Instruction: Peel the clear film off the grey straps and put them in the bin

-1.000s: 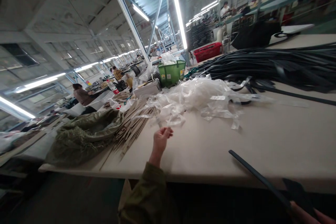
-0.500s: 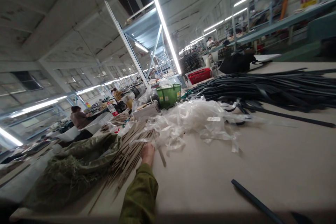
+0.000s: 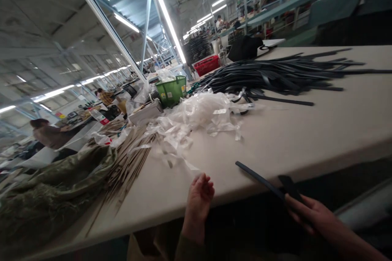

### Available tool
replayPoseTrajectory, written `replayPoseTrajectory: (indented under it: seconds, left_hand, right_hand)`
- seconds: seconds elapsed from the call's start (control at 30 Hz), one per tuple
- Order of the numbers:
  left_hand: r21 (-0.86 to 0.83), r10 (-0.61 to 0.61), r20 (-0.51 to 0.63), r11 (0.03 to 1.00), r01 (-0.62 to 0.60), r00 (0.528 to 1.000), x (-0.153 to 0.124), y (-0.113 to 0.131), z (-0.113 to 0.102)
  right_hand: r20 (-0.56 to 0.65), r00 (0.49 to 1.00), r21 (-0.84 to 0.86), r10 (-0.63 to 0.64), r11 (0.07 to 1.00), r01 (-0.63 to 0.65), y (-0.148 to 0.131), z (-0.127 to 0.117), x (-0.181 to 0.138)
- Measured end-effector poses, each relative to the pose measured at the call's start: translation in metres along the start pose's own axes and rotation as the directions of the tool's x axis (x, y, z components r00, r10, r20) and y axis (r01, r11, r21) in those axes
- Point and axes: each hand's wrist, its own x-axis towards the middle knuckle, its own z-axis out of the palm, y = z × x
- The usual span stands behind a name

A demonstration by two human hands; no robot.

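My left hand point(image 3: 198, 198) hovers at the near edge of the beige table point(image 3: 306, 138), fingers curled together. A thin clear plastic strip point(image 3: 187, 165) runs from the plastic pile up to its fingertips. My right hand point(image 3: 309, 213) is low at the right, below the table edge, closed on one end of a long black strap point(image 3: 257, 178). The strap's other end lies out over the table. A second short black piece point(image 3: 288, 186) sticks up beside the strap at my fingers.
On the table lie a heap of clear plastic strips point(image 3: 202, 114), a fan of tan strips point(image 3: 128, 159) and a big pile of black straps point(image 3: 275, 75). An olive sack point(image 3: 45, 195) is at the left. Farther back are a green basket point(image 3: 171, 91), a red basket point(image 3: 210, 64) and seated people.
My left hand reached into the tan and plastic strips, then drew back to the table edge. My right hand with the black strap has risen into view. The camera has swung right and down.
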Motion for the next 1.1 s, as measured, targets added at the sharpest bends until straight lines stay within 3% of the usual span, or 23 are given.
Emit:
replayPoseTrajectory:
  seconds: [0.07,0.17,0.37,0.53,0.7,0.83,1.0,1.1]
  left_hand:
    - [-0.082,-0.081,0.043,0.993,0.084,0.996,-0.02,-0.017,0.011]
    - [-0.087,-0.198,0.128,0.974,0.21,0.972,-0.041,-0.022,0.02]
    - [-0.005,-0.26,0.178,0.964,0.266,0.949,-0.065,-0.025,0.01]
    - [0.074,-0.251,0.168,0.968,0.241,0.953,-0.077,-0.038,-0.003]
    - [0.225,-0.218,0.209,0.959,0.171,0.953,-0.08,-0.044,-0.012]
    - [0.356,-0.18,0.226,0.93,0.091,0.957,-0.078,-0.04,-0.015]
    - [0.541,0.005,0.314,0.821,-0.183,0.949,-0.074,-0.025,-0.013]
    - [0.588,0.009,0.326,0.781,-0.21,0.945,-0.07,-0.019,-0.011]
  right_hand:
    - [-0.014,0.999,0.075,0.04,0.996,-0.038,-0.009,0.0,-0.007]
    - [-0.002,0.996,0.173,0.084,0.982,-0.082,-0.018,0.001,-0.017]
    - [0.213,0.974,0.369,0.072,0.918,-0.148,-0.059,0.015,-0.024]
    - [0.492,0.87,0.281,0.024,0.942,-0.184,-0.089,0.058,-0.007]
    - [0.629,0.777,0.208,-0.018,0.967,-0.146,-0.097,0.102,0.011]
    - [0.568,0.819,0.178,-0.08,0.984,-0.027,-0.106,0.116,0.019]
    - [0.48,0.873,0.129,-0.089,0.991,0.03,-0.114,0.115,0.017]
    - [0.461,0.879,0.082,-0.119,0.992,0.091,-0.118,0.115,0.013]
